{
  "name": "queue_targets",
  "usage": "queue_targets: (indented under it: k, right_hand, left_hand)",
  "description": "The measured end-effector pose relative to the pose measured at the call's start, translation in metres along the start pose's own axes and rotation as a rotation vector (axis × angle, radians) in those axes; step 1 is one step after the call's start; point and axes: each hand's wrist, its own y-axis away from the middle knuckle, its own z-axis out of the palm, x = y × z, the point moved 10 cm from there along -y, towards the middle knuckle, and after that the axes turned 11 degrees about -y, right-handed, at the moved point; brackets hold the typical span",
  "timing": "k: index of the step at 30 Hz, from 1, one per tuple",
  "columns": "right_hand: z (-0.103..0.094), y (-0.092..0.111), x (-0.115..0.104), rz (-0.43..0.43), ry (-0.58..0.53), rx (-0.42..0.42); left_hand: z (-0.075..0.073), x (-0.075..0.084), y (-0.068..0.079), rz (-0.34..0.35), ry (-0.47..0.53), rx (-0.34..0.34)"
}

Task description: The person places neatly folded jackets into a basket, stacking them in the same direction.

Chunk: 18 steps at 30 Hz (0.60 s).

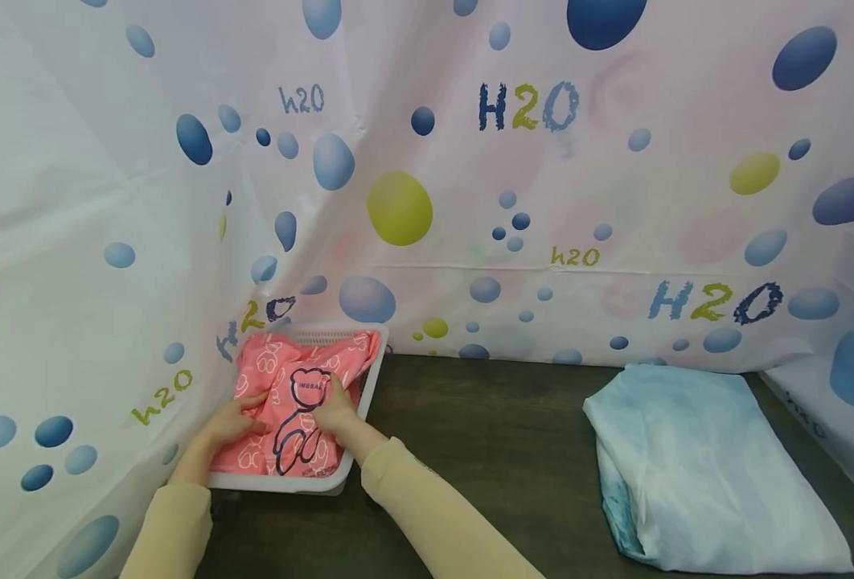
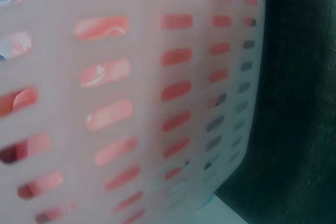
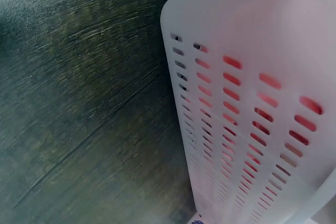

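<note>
Head view looks down; wrist views crowd basket.

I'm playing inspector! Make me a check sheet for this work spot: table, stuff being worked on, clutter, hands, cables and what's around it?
Surface: dark tabletop with a streaky, grainy look.
Job's things: pink cloth with a bear drawing, inside a white basket with slotted sides, at the table's left.
Clutter: pale blue and white cloth, lying apart at the right.
Left hand: touches the pink cloth's left part.
Right hand: on the pink cloth's right side; whether it pinches the cloth can't be told.
Cables: nothing seen.
Surroundings: white sheet behind and at both sides, printed with blue and yellow-green spots and "H2O".
</note>
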Motion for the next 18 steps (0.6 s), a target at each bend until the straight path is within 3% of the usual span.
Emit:
queue_targets:
  k: [11,15,18]
  right_hand:
    - [0.0047,0.0011,0.0019,0.018,0.160,-0.038]
    - [0.0043,0.0011,0.0045,0.042,0.096,-0.042]
    - [0.0019,0.0016,0.0026,0.014,0.033,-0.020]
  left_hand:
    - [0.0040,-0.0033,-0.0011,-0.030,-0.003,-0.005]
    - [0.0056,-0.0052,-0.0015,-0.039,0.021,-0.012]
    - [0.0046,-0.0059,-0.0006,-0.050,0.039,-0.007]
